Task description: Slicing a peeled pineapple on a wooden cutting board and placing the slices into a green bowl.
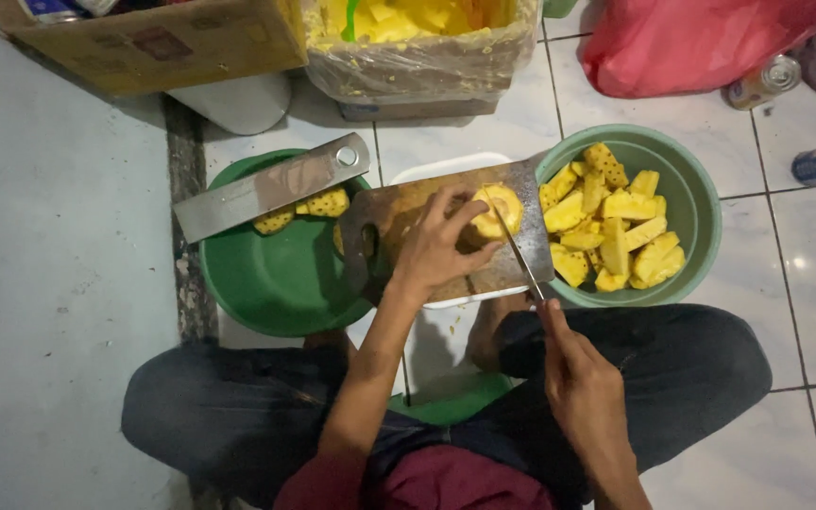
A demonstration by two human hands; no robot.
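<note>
Fingers of the left hand [436, 250] pinch a peeled pineapple piece [496, 210] on the wooden cutting board [399, 212], while the right hand [583, 378] is closed around the handle of a thin knife [518, 253] whose blade runs up to the fruit. To slice well, I judge the left fingertips should curl back from the blade line and press the piece flat on the board, which bridges a dark green basin [276, 283] and a pale green basin [696, 198] of cut pineapple chunks [616, 231]. A broad steel cleaver [271, 186] lies left of the board, near enough to be knocked.
</note>
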